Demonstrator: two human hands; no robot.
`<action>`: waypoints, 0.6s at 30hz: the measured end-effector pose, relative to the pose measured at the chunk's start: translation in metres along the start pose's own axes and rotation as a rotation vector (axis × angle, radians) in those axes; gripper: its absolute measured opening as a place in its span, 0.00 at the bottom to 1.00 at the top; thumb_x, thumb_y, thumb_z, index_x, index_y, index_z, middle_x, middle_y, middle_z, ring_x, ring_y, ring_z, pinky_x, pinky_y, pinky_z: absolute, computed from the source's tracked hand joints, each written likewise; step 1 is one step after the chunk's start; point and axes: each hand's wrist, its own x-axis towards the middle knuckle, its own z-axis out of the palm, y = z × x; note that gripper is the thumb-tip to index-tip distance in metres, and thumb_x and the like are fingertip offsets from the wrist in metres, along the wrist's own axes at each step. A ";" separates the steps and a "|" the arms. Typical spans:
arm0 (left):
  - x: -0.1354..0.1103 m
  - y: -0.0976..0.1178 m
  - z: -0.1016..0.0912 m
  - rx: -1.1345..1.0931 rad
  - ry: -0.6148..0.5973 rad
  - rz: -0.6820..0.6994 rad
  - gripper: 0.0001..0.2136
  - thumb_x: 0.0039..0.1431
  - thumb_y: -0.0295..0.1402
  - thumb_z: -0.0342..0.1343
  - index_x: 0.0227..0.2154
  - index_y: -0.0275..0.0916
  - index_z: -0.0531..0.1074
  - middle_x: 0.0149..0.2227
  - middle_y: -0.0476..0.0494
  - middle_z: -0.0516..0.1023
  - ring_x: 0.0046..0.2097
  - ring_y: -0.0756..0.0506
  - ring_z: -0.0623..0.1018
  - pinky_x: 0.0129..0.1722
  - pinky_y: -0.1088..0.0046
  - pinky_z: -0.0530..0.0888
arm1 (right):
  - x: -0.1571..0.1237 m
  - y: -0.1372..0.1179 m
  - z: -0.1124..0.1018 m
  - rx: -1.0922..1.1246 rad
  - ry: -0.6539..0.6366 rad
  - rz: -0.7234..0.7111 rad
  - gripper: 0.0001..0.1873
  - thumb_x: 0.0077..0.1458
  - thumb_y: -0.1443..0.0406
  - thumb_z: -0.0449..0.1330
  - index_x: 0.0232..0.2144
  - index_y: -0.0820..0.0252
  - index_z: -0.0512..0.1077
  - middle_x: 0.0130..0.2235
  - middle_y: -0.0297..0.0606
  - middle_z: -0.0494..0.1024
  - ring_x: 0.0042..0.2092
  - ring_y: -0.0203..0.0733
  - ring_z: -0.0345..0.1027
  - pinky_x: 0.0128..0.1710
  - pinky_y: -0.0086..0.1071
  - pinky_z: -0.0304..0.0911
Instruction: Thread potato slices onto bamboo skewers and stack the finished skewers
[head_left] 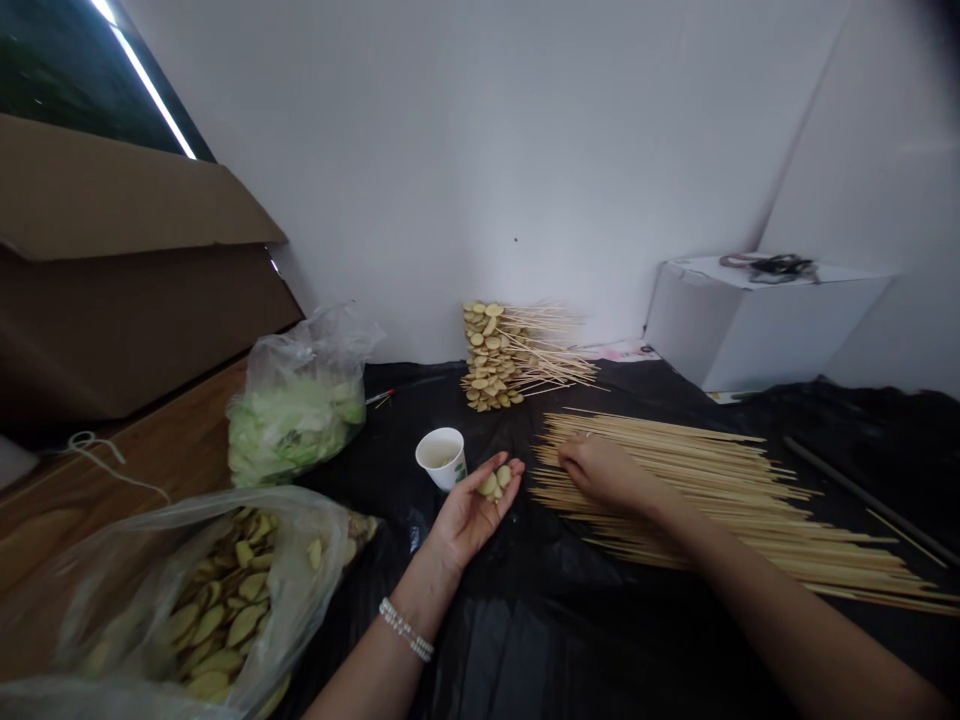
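My left hand [474,512] is cupped palm up, fingers curled round a few pale potato slices [495,484]. Just behind it stands a white paper cup [441,458]. My right hand [596,468] reaches onto a wide spread of bamboo skewers [720,500], its fingers pinched at their left ends; the fingertips are partly hidden. Farther back is a stack of skewered potato slices [491,355], the bare sticks pointing right. At the lower left an open plastic bag [300,590] holds many loose potato slices [225,610].
A clear bag of pale green vegetable pieces [296,415] stands at the left. Black plastic sheeting [517,640] covers the work surface. A large cardboard box [135,320] is at the far left, a white box [765,315] at the back right. A dark rod [862,495] lies right of the skewers.
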 end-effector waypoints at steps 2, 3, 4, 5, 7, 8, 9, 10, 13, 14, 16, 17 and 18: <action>-0.001 0.001 0.000 0.004 0.011 0.007 0.08 0.57 0.21 0.53 0.39 0.26 0.73 0.42 0.31 0.78 0.47 0.42 0.77 0.45 0.71 0.76 | 0.001 0.005 0.000 0.045 0.010 0.021 0.14 0.61 0.68 0.47 0.29 0.62 0.71 0.33 0.42 0.76 0.35 0.38 0.66 0.35 0.29 0.53; -0.001 0.001 0.000 0.004 0.013 0.009 0.08 0.57 0.21 0.53 0.39 0.26 0.73 0.41 0.31 0.78 0.47 0.42 0.77 0.45 0.71 0.76 | 0.001 0.009 0.000 0.070 0.021 0.029 0.14 0.60 0.68 0.47 0.30 0.62 0.71 0.33 0.42 0.76 0.36 0.38 0.66 0.36 0.29 0.53; -0.001 0.001 0.000 0.004 0.014 0.011 0.08 0.57 0.21 0.53 0.39 0.26 0.73 0.41 0.31 0.78 0.46 0.42 0.78 0.44 0.72 0.76 | 0.001 0.012 0.000 0.098 0.039 0.031 0.13 0.60 0.68 0.48 0.30 0.62 0.72 0.34 0.42 0.76 0.37 0.39 0.66 0.37 0.29 0.53; -0.001 0.002 0.000 0.004 0.015 0.012 0.08 0.56 0.21 0.53 0.39 0.26 0.73 0.41 0.31 0.78 0.46 0.42 0.78 0.44 0.72 0.76 | 0.002 0.015 0.000 0.127 0.064 0.029 0.11 0.59 0.68 0.49 0.31 0.62 0.72 0.35 0.43 0.76 0.38 0.39 0.66 0.37 0.29 0.54; 0.000 0.001 0.000 0.008 0.016 0.007 0.09 0.56 0.21 0.53 0.39 0.27 0.73 0.41 0.32 0.78 0.46 0.43 0.78 0.44 0.72 0.76 | 0.002 0.021 -0.003 0.192 0.105 0.028 0.09 0.55 0.69 0.52 0.32 0.62 0.73 0.35 0.41 0.76 0.38 0.39 0.66 0.37 0.29 0.54; 0.001 0.001 -0.001 0.012 0.013 0.000 0.09 0.56 0.21 0.53 0.39 0.27 0.73 0.40 0.32 0.78 0.46 0.43 0.78 0.44 0.72 0.76 | 0.001 0.023 -0.004 0.233 0.111 0.030 0.09 0.54 0.69 0.53 0.32 0.61 0.73 0.34 0.40 0.76 0.36 0.39 0.66 0.36 0.28 0.54; 0.001 0.001 -0.001 0.015 0.005 -0.007 0.09 0.56 0.21 0.53 0.40 0.27 0.73 0.40 0.32 0.78 0.45 0.43 0.78 0.44 0.72 0.76 | 0.001 0.024 -0.006 0.281 0.102 0.026 0.09 0.52 0.70 0.53 0.32 0.61 0.73 0.32 0.38 0.77 0.34 0.38 0.66 0.34 0.28 0.55; 0.002 0.001 -0.002 0.017 -0.005 -0.014 0.09 0.56 0.21 0.53 0.40 0.27 0.73 0.41 0.31 0.78 0.45 0.43 0.78 0.44 0.72 0.76 | 0.001 0.025 -0.008 0.335 0.075 0.014 0.09 0.50 0.70 0.54 0.31 0.61 0.74 0.31 0.37 0.77 0.33 0.37 0.66 0.33 0.28 0.55; 0.002 0.000 -0.003 0.016 -0.027 -0.016 0.09 0.57 0.22 0.53 0.39 0.26 0.73 0.40 0.31 0.78 0.44 0.43 0.79 0.44 0.72 0.76 | -0.001 0.026 -0.013 0.472 -0.047 -0.048 0.10 0.46 0.72 0.54 0.28 0.61 0.75 0.29 0.34 0.77 0.30 0.35 0.67 0.31 0.26 0.56; 0.002 0.001 -0.003 0.015 -0.026 -0.013 0.09 0.57 0.22 0.53 0.39 0.26 0.73 0.40 0.31 0.78 0.44 0.44 0.79 0.44 0.72 0.76 | -0.001 0.027 -0.014 0.496 -0.078 -0.058 0.10 0.45 0.72 0.54 0.27 0.61 0.75 0.28 0.34 0.78 0.30 0.35 0.67 0.30 0.26 0.56; 0.002 0.001 -0.003 0.017 -0.019 -0.010 0.09 0.57 0.22 0.52 0.39 0.27 0.73 0.40 0.32 0.78 0.44 0.44 0.79 0.44 0.72 0.76 | -0.003 0.031 -0.017 0.506 -0.091 -0.048 0.11 0.44 0.72 0.53 0.27 0.61 0.75 0.28 0.34 0.77 0.29 0.35 0.67 0.30 0.26 0.56; 0.002 0.001 -0.003 0.018 -0.016 -0.009 0.09 0.57 0.22 0.52 0.40 0.27 0.73 0.40 0.32 0.78 0.43 0.44 0.79 0.43 0.72 0.76 | -0.004 0.034 -0.019 0.500 -0.075 -0.031 0.11 0.44 0.72 0.53 0.26 0.61 0.75 0.27 0.34 0.77 0.29 0.35 0.66 0.29 0.26 0.56; 0.002 0.001 -0.002 0.020 -0.015 -0.010 0.09 0.57 0.22 0.52 0.40 0.27 0.73 0.40 0.32 0.78 0.43 0.44 0.79 0.43 0.72 0.76 | -0.006 0.037 -0.021 0.491 -0.056 -0.012 0.11 0.44 0.72 0.52 0.26 0.61 0.75 0.27 0.35 0.77 0.29 0.35 0.66 0.29 0.27 0.56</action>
